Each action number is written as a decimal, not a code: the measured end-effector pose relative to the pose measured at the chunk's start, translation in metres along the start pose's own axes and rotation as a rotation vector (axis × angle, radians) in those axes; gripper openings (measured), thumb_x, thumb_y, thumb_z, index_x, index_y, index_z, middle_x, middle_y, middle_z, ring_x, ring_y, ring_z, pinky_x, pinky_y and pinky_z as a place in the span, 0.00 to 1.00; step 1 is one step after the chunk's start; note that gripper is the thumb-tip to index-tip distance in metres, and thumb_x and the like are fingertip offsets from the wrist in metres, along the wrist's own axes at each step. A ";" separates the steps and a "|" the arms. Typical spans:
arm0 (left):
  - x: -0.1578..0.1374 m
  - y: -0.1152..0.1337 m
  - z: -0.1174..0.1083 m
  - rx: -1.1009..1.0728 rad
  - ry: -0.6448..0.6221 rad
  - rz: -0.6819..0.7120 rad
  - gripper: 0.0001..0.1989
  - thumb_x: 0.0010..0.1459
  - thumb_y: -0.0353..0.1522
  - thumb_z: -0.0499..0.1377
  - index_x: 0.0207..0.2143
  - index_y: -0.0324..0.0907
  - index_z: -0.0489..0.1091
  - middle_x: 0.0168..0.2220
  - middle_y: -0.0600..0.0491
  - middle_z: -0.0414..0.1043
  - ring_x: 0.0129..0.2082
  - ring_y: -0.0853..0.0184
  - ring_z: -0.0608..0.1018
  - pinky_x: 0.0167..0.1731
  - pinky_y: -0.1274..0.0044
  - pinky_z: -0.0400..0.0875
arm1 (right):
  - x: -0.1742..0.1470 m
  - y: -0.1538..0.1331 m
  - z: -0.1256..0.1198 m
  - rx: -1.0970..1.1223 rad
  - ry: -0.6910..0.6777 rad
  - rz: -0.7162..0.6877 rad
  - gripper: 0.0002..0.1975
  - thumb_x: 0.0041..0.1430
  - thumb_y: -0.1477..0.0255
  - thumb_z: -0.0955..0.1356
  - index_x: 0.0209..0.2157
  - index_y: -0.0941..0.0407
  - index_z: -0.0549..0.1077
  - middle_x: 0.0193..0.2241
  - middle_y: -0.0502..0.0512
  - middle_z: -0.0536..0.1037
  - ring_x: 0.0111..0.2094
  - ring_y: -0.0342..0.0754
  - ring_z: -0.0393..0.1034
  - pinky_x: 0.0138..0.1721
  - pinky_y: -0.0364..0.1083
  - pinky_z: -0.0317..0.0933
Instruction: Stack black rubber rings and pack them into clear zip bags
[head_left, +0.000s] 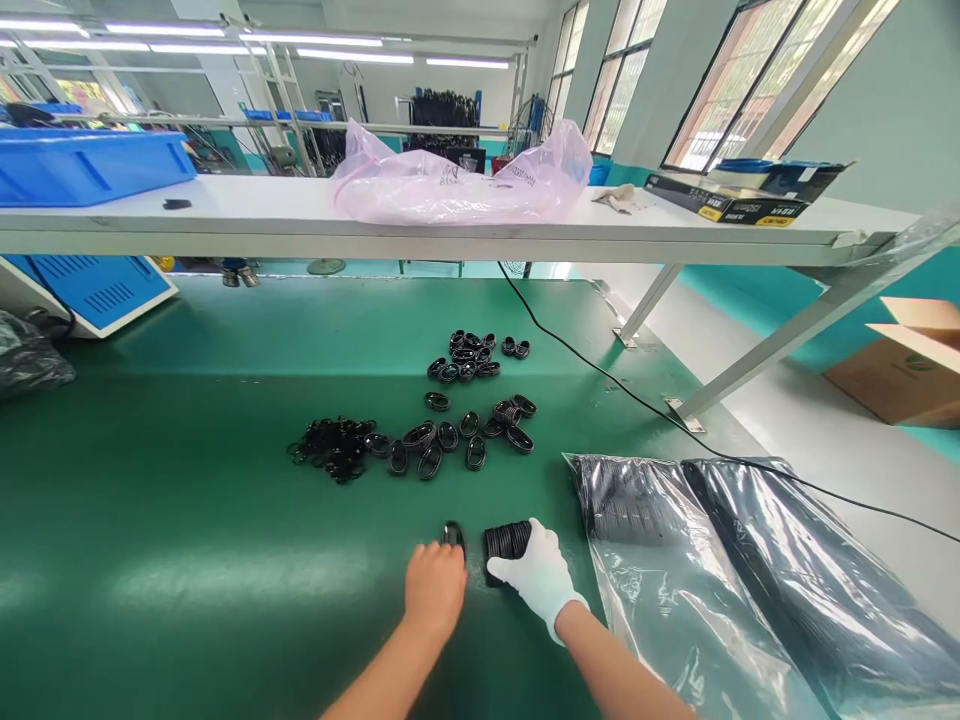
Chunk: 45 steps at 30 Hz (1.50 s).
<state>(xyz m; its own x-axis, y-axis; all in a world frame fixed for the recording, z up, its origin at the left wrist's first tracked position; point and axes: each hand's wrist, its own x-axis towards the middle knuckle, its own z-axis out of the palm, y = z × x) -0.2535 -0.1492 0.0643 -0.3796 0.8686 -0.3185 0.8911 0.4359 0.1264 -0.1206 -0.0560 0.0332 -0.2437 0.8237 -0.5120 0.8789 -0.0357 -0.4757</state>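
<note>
My bare left hand (436,588) is closed on a black oval ring (453,535) near the front of the green table; the ring's top pokes out past the fingers. Just to its right, my right hand (538,572) in a white glove grips a row of black rings (507,541) pressed together side by side, thumb in front and fingers behind. Beyond both hands lie loose oval rings (430,460) and a tangled heap of thin black loops (337,448). Farther back sits another cluster of small rings (466,358).
Clear plastic bags (675,560) packed with black rings lie on the right. A black cable (600,370) crosses the table. Overhead runs a white shelf (262,215) carrying a blue bin (90,165) and a pink bag (457,185). A cardboard box (900,370) stands at right.
</note>
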 end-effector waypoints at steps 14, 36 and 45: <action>0.011 0.001 0.003 -0.250 -0.168 0.023 0.39 0.38 0.23 0.60 0.55 0.44 0.54 0.53 0.49 0.60 0.46 0.60 0.70 0.40 0.74 0.65 | -0.002 -0.004 -0.006 0.008 0.002 -0.002 0.46 0.32 0.58 0.70 0.54 0.61 0.55 0.48 0.62 0.61 0.46 0.55 0.64 0.47 0.48 0.58; 0.005 -0.006 0.024 -0.765 -0.170 0.033 0.39 0.39 0.31 0.63 0.55 0.51 0.54 0.46 0.53 0.65 0.43 0.64 0.69 0.44 0.73 0.61 | 0.001 0.001 -0.005 0.018 -0.014 -0.013 0.40 0.34 0.59 0.70 0.51 0.58 0.59 0.46 0.62 0.64 0.45 0.54 0.66 0.44 0.48 0.60; 0.008 -0.005 0.026 -0.699 -0.123 0.016 0.38 0.38 0.31 0.62 0.54 0.51 0.56 0.47 0.54 0.66 0.43 0.64 0.69 0.44 0.74 0.60 | -0.007 -0.011 0.008 -0.112 0.078 -0.008 0.55 0.35 0.60 0.69 0.60 0.63 0.37 0.51 0.67 0.60 0.51 0.59 0.58 0.48 0.53 0.56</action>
<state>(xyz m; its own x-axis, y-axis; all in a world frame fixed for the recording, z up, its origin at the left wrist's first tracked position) -0.2540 -0.1506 0.0364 -0.3001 0.8613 -0.4101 0.5123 0.5081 0.6923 -0.1320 -0.0661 0.0360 -0.2224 0.8653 -0.4491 0.9184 0.0313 -0.3945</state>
